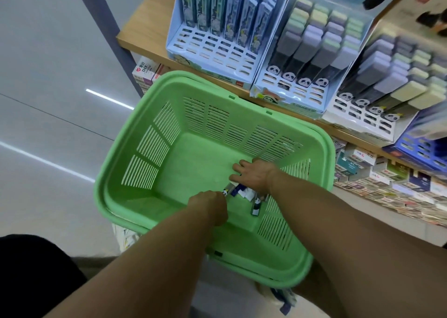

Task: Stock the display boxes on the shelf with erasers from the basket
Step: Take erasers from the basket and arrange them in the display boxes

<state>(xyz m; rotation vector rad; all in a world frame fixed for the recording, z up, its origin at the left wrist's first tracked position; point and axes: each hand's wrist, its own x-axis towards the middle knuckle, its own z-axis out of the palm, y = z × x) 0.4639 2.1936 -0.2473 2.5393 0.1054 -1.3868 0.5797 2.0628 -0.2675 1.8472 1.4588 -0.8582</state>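
Observation:
A green plastic basket (135, 148) stands in front of the shelf. A few panda-print erasers (256, 207) lie in its near right corner. Both my hands are down inside it. My left hand (208, 207) is curled into a fist around an eraser whose panda end (225, 193) sticks out. My right hand (252, 175) is bent over more erasers (242, 192) that poke out under its palm; its fingertips are hidden. On the shelf stand display boxes of panda erasers, one in the middle (294, 92) and one to the right (358, 114), each with several empty front slots.
A third light-blue display box (212, 59) of long blue packs stands left of the eraser boxes on the wooden shelf (145, 22). A dark blue box (416, 146) sits at the far right. Small boxed goods (377, 179) fill the lower shelf. Grey floor lies to the left.

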